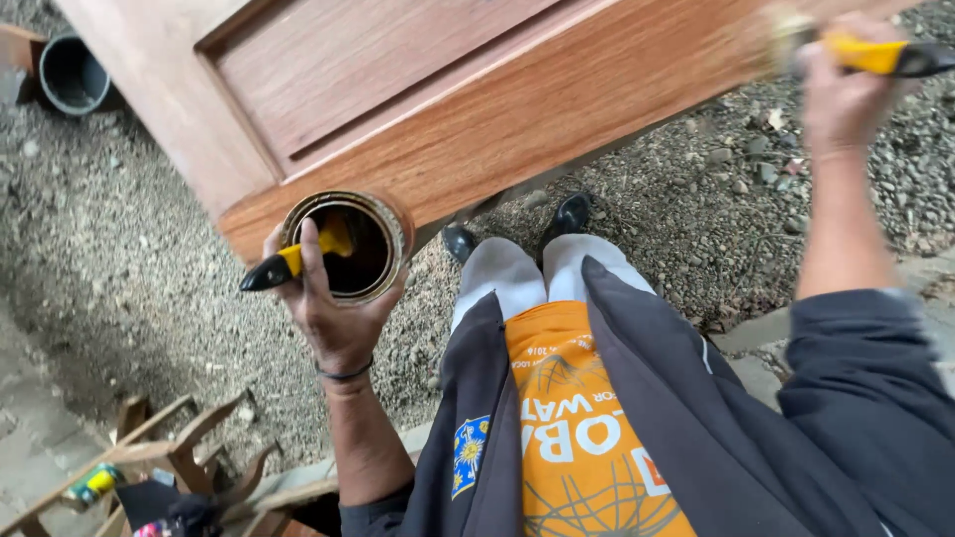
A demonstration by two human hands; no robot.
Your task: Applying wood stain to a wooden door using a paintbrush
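Note:
My left hand [333, 308] grips an open tin can [350, 244] with dark liquid inside, held close under the edge of a wooden panelled door [418, 89]. A second brush with a yellow and black handle [288, 261] rests across the can, pinned by my fingers. My right hand [841, 94] is raised at the upper right and closed on a paintbrush with a yellow and black handle [880, 55]; its bristles touch the door's lower rail. The wood there looks darker and glossier than the pale upper part.
Gravel ground [119, 259] lies all around. A dark pipe end [72, 72] sits at the upper left. Wooden frame pieces [169, 452] and a small yellow can [95, 484] lie at the lower left. My black shoes [567, 214] stand under the door.

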